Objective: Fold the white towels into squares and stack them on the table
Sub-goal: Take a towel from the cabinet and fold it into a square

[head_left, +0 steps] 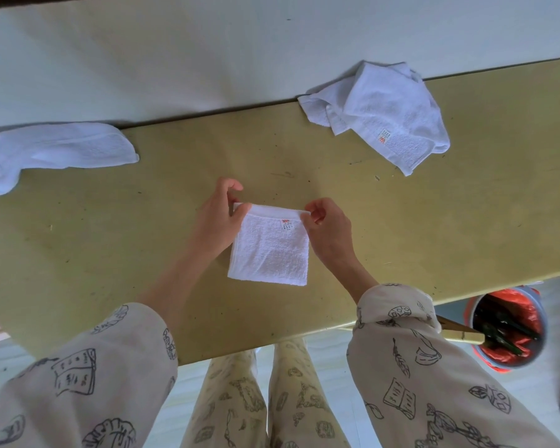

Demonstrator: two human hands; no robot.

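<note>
The yellowish desk [401,227] carries three white towels; a loosely rolled towel [55,150] lies at its far left edge, a crumpled towel [385,118] with a red label lies at the far right against the wall, and both are well apart from the work in the middle; the folded towel [269,250] lies flat near the person, already close to a square, its label up near the far edge. The left hand [217,221] pinches the far left corner of the folded towel between thumb and fingers; the right hand [327,227] pinches the far right corner the same way, the other fingers curled.

The terry cloth looks light, soft and limp; it will sag and lose its fold if lifted by one point, so corners and hems taken in pairs seem the sound places to hold; it is not slippery and nothing about it is fragile.

Below the desk at the right stands a bucket [479,360] lined with a red bag; dark items lie in it, too unclear to name, and a wooden stick [459,333] leans into it.
</note>
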